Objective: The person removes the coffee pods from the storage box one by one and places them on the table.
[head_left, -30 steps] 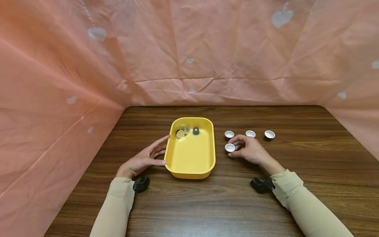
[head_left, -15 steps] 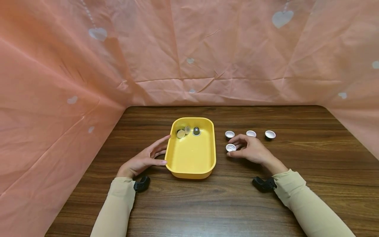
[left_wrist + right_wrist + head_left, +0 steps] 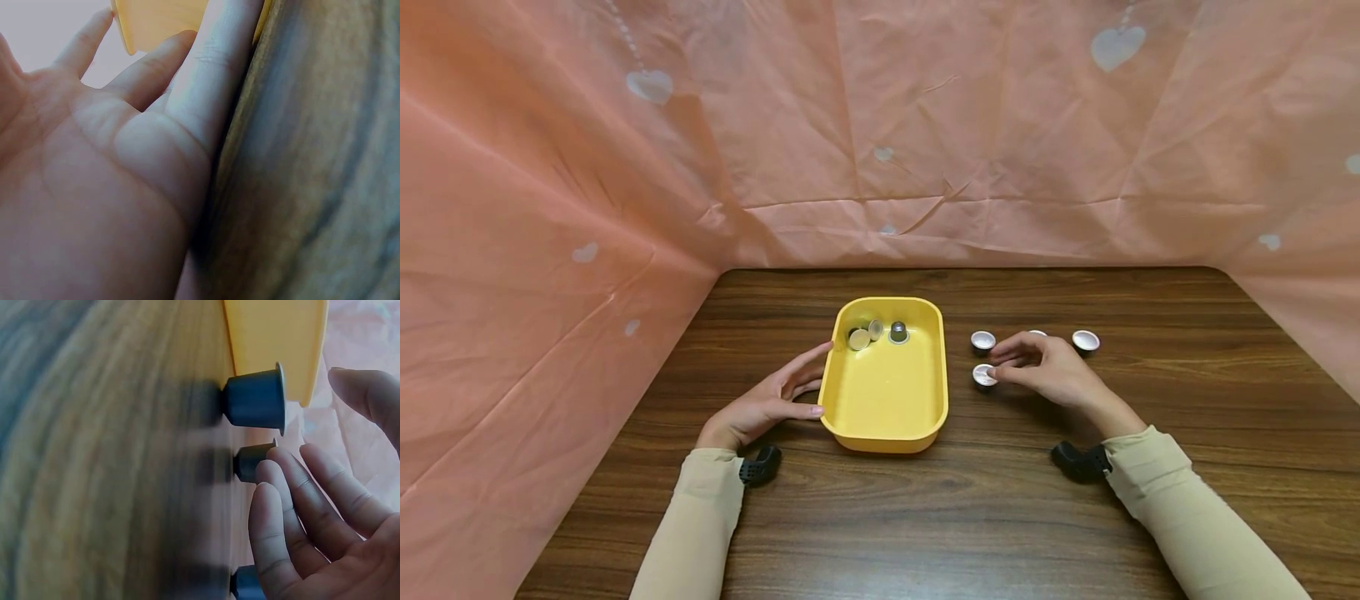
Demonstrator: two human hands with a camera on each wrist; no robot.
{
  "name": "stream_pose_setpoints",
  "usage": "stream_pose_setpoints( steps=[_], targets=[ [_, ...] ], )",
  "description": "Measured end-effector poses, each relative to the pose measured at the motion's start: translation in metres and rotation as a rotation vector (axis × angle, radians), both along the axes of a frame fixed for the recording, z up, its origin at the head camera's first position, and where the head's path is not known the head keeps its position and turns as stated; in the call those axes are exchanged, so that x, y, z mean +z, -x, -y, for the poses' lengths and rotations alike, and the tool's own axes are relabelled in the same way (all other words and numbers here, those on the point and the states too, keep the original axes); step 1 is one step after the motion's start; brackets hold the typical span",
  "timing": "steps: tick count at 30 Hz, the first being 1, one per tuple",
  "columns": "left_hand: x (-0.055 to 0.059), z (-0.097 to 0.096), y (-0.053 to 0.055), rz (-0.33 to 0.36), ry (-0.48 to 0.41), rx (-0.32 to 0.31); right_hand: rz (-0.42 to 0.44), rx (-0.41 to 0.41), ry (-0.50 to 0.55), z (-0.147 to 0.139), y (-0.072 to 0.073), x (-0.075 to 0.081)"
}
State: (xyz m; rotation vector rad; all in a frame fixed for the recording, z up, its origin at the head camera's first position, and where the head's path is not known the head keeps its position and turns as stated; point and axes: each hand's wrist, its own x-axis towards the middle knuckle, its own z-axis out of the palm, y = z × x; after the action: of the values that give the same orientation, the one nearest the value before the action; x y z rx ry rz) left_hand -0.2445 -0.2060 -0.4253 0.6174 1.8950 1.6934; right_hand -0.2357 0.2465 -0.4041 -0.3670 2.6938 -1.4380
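Shifted since the earlier frame: your right hand (image 3: 1051,373), eased slightly rightward, its thumb lifted; the near capsule (image 3: 982,379) sits about where it was.

Right hand: released, fingers loosely extended, thumb apart from the near capsule in the right wrist view. Whether a fingertip brushes the back-left capsule (image 3: 982,342), you cannot tell.

Left hand: thumb and a fingertip laid against the left side of the yellow box (image 3: 886,446), clasping nothing.

Near capsule: one, small, pale lid uppermost, dark tapered body, standing on your desk (image 3: 880,517) to the right of the yellow box, just in front of the back-left capsule. Judged light and fairly stiff, the smooth wall perhaps slippery, the lid perhaps easily dented. Best hold: thumb and fingertip on opposite sides, just below the flared rim, without pressing the lid.

Also on the desk: middle capsule (image 3: 1037,332), mostly hidden behind your right hand; right capsule (image 3: 1086,342), lid up.

Inside the yellow box: two tilted capsules (image 3: 859,340), back left; one lid-down capsule (image 3: 898,332), beside them.
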Motion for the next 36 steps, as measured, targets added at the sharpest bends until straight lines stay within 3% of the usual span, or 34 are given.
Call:
stream_pose_setpoints(
  steps=[7,17,26,36],
  targets=[
    [0.000,0.000,0.000,0.004,0.006,0.005,0.001,0.019,0.066,-0.005,-0.001,0.008],
    [0.000,0.000,0.000,-0.001,0.012,0.008,0.030,-0.015,0.123,-0.013,-0.007,0.031],
    [0.000,-0.002,0.000,0.007,0.007,0.008,0.024,-0.022,0.176,-0.015,-0.011,0.039],
    [-0.001,-0.001,0.000,0.004,-0.001,0.001,-0.020,0.003,0.272,0.006,-0.008,0.060]
  ],
)
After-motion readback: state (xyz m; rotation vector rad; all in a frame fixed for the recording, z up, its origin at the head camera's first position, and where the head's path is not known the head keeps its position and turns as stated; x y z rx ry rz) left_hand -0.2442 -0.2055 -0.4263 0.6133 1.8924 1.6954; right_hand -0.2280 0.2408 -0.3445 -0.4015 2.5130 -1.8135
